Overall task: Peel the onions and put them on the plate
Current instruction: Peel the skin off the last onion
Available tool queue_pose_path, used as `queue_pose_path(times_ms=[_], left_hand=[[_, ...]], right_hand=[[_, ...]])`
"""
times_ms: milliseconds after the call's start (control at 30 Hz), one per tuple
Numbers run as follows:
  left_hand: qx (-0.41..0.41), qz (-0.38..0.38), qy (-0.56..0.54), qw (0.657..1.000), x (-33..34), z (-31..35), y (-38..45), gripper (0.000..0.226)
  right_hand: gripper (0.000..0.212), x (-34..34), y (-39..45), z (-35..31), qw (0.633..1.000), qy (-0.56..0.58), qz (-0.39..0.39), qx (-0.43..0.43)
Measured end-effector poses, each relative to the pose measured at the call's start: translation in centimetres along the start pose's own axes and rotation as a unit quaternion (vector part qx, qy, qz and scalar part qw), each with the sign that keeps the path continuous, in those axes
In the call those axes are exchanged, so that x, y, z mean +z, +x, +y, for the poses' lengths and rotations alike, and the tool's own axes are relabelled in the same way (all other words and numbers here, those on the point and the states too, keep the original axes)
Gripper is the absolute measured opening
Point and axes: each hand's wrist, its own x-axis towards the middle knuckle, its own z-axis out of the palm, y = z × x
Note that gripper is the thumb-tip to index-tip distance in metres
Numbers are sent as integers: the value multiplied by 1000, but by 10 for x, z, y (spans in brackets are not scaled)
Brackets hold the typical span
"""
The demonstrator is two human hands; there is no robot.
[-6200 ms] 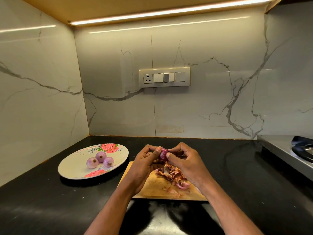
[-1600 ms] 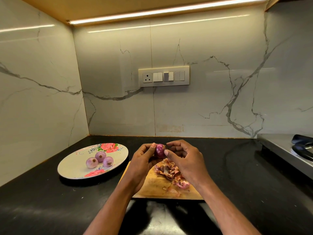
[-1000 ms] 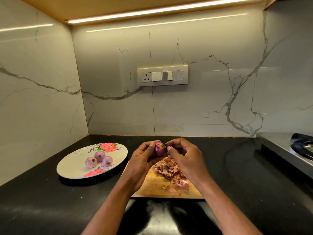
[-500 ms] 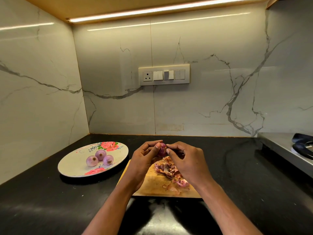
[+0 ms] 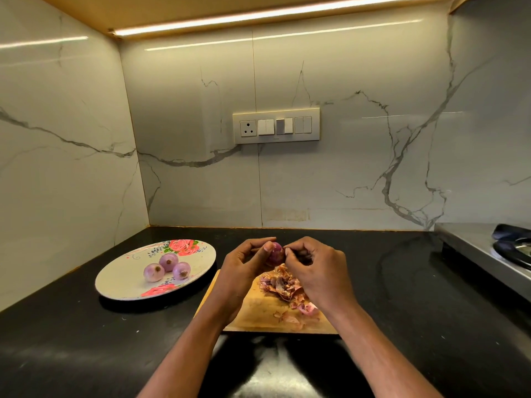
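A small purple onion (image 5: 275,252) is held up between both hands, above the far edge of the wooden cutting board (image 5: 260,308); the left hand (image 5: 244,268) curls round it from the left, thumb laid on its front, so that grip is clamped on the onion; the right hand (image 5: 317,268) has its fingertips pinched together at the onion's right side, though whether they nip skin or the bulb itself is too small to tell. Just below the hands a heap of papery onion skins (image 5: 283,285) lies on the board, with a few pinker scraps near its front edge. To the left, just beside the board, a floral plate (image 5: 120,280) sits on the black surface (image 5: 71,340) and carries three peeled onions (image 5: 169,268) clustered together, touching one another. Behind, the marble wall bears a switch panel (image 5: 275,126); a steel stove (image 5: 485,254) stands at the far right, well apart from the board.
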Motion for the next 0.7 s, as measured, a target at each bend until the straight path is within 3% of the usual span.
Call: queue_pose_path(times_ms=[167,300,700], left_hand=[[-39,2,-99,994,1,3,0,37],[-39,0,-64,997,-2,2,1,40],[-67,-28,-4,997,-1,2,-1,46]], right_hand=[[16,-2,1,-4,997,59,-40,13],[33,-2,-1,-6,994,16,-109,-11],[30,-4,0,-6,992,-6,-114,-50]])
